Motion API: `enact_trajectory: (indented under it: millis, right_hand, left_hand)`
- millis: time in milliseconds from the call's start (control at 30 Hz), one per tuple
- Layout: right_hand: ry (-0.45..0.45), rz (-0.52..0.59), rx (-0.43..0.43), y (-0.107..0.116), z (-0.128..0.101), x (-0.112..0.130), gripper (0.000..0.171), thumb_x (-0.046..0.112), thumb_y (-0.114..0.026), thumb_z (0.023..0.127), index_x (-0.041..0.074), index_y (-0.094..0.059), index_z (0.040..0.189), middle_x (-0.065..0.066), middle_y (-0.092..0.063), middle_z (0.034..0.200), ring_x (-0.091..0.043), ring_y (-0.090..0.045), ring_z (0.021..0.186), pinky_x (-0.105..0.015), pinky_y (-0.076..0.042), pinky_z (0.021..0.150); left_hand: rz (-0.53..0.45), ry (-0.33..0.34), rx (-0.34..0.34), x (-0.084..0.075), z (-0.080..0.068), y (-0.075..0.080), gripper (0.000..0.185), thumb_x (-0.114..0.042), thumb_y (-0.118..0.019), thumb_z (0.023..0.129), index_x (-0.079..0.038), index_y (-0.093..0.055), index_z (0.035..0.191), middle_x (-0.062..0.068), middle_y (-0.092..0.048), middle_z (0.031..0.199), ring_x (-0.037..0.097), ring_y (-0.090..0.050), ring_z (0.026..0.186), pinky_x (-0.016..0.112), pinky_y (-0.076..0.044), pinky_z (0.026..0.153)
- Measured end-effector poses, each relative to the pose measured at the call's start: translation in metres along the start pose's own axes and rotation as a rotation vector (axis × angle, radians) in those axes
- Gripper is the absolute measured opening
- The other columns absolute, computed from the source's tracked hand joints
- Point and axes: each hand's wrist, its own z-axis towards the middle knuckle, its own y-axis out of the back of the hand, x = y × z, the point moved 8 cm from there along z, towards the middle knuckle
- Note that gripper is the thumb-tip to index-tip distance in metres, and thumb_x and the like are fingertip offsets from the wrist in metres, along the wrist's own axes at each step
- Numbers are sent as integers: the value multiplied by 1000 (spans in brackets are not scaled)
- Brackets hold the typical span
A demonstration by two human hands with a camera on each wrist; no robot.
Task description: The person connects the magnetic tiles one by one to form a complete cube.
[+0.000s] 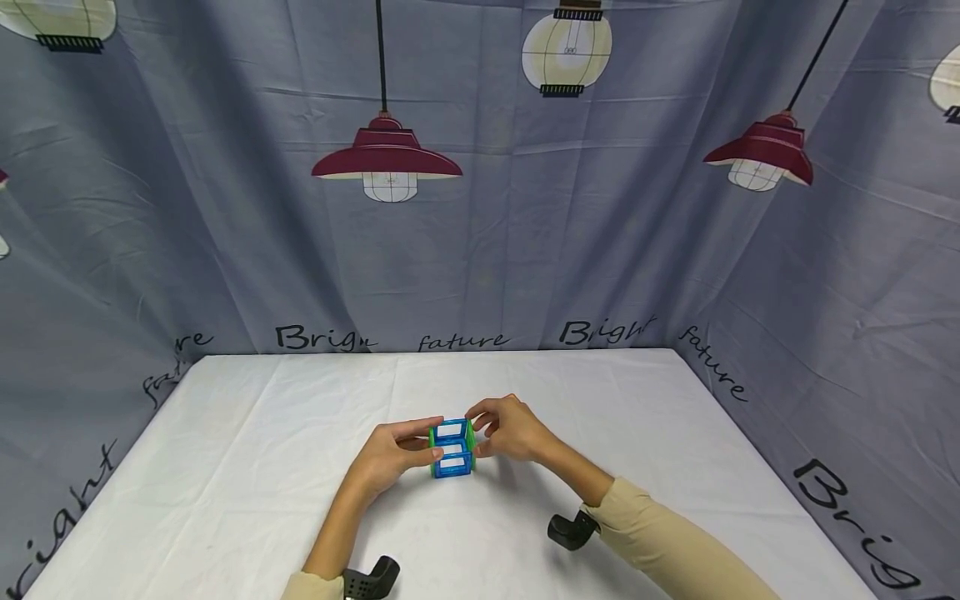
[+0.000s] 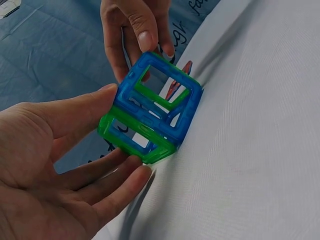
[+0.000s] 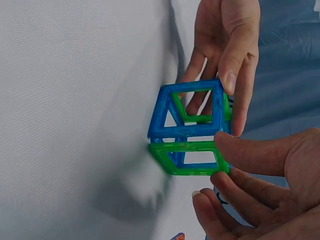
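A small cube of blue and green magnetic frame tiles (image 1: 452,448) stands on the white table (image 1: 247,467), near the middle. My left hand (image 1: 422,442) holds its left side, with the thumb on an upper edge and the fingers low against the base. My right hand (image 1: 476,429) holds the right side with its fingertips at the top edge. In the left wrist view the cube (image 2: 150,107) sits between my left hand (image 2: 125,135) and the right hand's fingers (image 2: 142,35). In the right wrist view my right hand (image 3: 210,167) has its thumb on the cube (image 3: 190,127).
A small orange-red piece (image 3: 177,236) lies on the cloth close to the cube. A grey curtain (image 1: 480,250) printed with lamps encloses the table at the back and on both sides. Black wrist mounts (image 1: 572,530) sit on both forearms.
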Motion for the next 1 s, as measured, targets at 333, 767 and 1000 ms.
enact_trajectory:
  millis: [333,767,1000]
  right_hand:
    - [10,-7,-6,1,0,-2,48,3,-88,74,5,-72,119,-9,-75,102,-27,-64,94,-36,-56,81]
    - [17,4,-4,0,-1,-2,48,2,-88,74,4,-72,119,-12,-75,103,-28,-66,94,-42,-57,84]
    - [14,8,1,0,0,-4,49,3,-89,73,5,-72,119,-10,-75,103,-25,-65,93,-40,-57,84]
  left_hand:
    - [-6,7,-41,1,1,1,62,-14,-85,83,-14,-62,141,14,-68,130,29,-67,117,53,-52,101]
    - [-90,32,0,9,1,3,61,-9,-85,82,-9,-62,139,17,-65,135,32,-62,124,40,-56,98]
    - [-91,42,14,12,1,3,61,-9,-84,83,-10,-63,139,17,-64,138,33,-62,125,41,-55,101]
